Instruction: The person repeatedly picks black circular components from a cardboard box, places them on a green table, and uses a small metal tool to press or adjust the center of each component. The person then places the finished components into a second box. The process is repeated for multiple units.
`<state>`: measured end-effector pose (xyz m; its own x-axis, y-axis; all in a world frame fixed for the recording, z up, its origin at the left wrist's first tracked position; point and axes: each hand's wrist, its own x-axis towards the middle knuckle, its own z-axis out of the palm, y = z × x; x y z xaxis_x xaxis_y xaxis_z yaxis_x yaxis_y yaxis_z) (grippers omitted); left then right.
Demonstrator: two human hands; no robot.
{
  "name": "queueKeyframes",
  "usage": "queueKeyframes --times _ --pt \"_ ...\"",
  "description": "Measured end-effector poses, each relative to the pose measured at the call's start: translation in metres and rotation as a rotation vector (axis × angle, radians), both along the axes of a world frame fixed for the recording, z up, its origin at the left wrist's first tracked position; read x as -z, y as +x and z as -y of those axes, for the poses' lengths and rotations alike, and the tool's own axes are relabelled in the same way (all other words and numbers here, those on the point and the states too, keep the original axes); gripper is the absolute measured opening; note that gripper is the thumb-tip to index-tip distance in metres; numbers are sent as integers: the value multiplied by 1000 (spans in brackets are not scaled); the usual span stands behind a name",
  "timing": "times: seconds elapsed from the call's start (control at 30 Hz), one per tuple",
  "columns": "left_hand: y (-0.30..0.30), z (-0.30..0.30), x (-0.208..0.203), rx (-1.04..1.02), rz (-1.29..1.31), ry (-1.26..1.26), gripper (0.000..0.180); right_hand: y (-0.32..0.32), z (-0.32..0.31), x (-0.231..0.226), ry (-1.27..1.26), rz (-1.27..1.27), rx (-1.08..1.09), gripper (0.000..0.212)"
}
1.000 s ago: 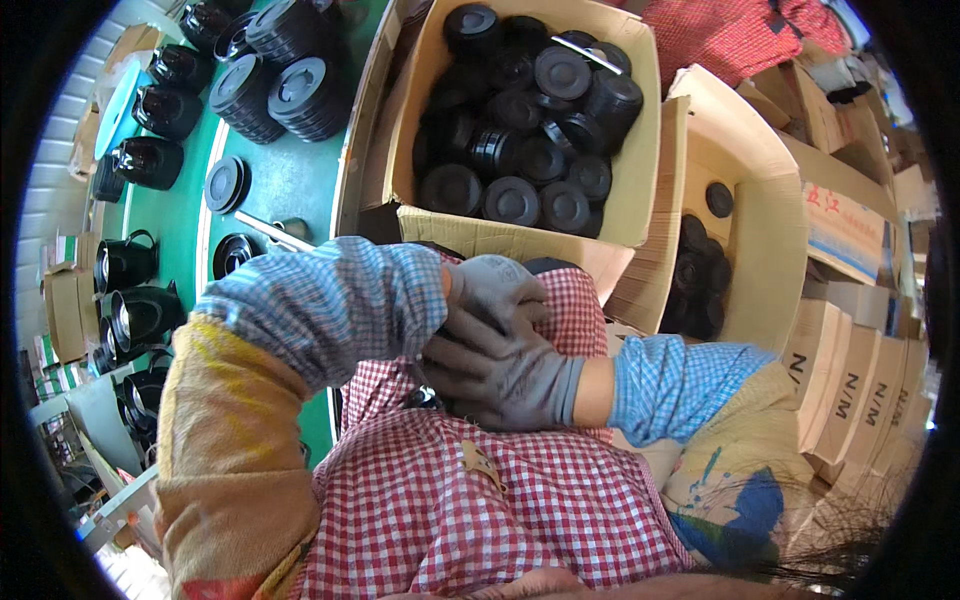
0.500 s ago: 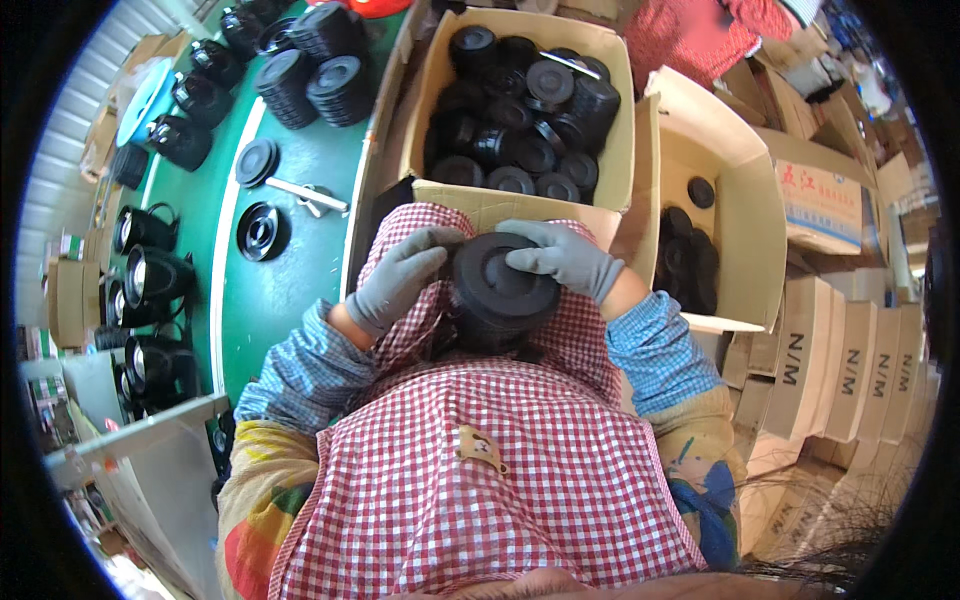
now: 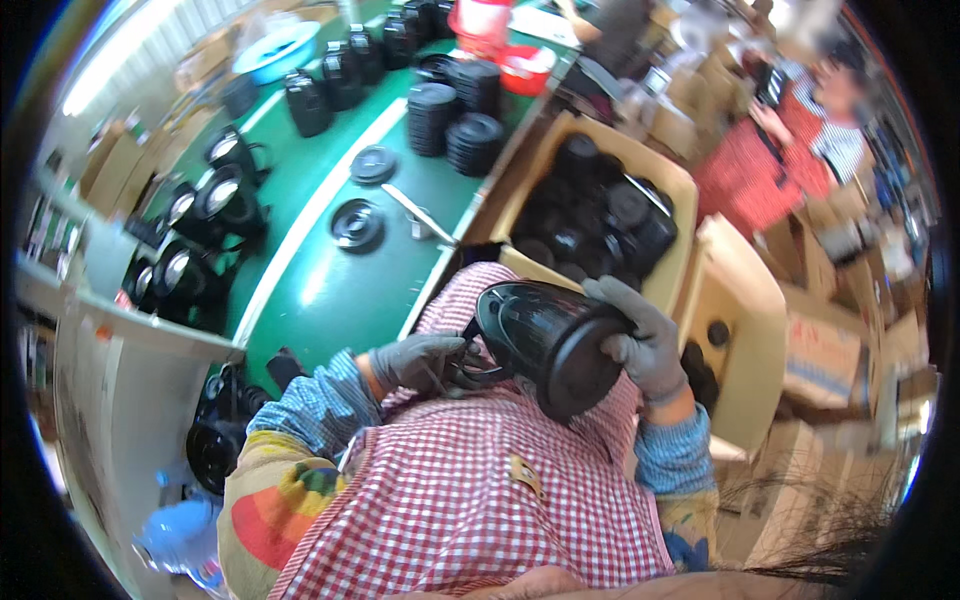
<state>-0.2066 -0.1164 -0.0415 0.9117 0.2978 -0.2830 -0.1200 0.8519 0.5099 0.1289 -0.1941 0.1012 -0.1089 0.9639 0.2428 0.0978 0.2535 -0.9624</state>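
Observation:
A glossy black jug (image 3: 545, 335) lies tilted over my lap, its wide round end (image 3: 585, 375) facing down to the right. My right hand (image 3: 650, 345), in a grey glove, is closed on the rim of that end, with thumb and fingers apart across it. My left hand (image 3: 420, 362), also gloved in grey, is closed at the jug's handle (image 3: 485, 365) on the opposite side. The handle partly hides those fingertips.
On the green workbench (image 3: 305, 320) at left stand several black jugs (image 3: 225, 195), stacked black discs (image 3: 432, 115), and a white-handled tool (image 3: 420, 212). Beyond my lap, a cardboard box (image 3: 675, 180) holds black round parts. Another person (image 3: 775, 140) stands at the far right.
The jug has turned from upright onto a tilt, showing its glossy side. My left hand has moved down to its handle, and my right hand to its rim. The view has swung left.

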Motion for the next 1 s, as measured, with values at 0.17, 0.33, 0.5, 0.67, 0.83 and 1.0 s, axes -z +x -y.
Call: queueKeyframes --times 0.17,0.33,0.5,0.67,0.83,1.0 --pt "-42 -2 -53 -601 151 -7 44 -28 -78 -39 529 889 -107 57" --pt "-101 -101 -93 -1047 -180 451 56 -96 -129 -124 751 899 -245 43" --pt "-153 -287 -51 -1143 -700 1143 58 -155 -148 -164 881 1068 -413 34" --pt "-91 -432 -39 -1295 -740 871 38 -157 -159 -197 615 1349 -405 37" --pt "-128 -497 -14 -1204 -1306 981 29 -142 -194 -175 459 1281 -421 41" --pt "-142 -540 5 -1306 -1415 1007 36 -149 -218 -170 445 1331 -433 41"
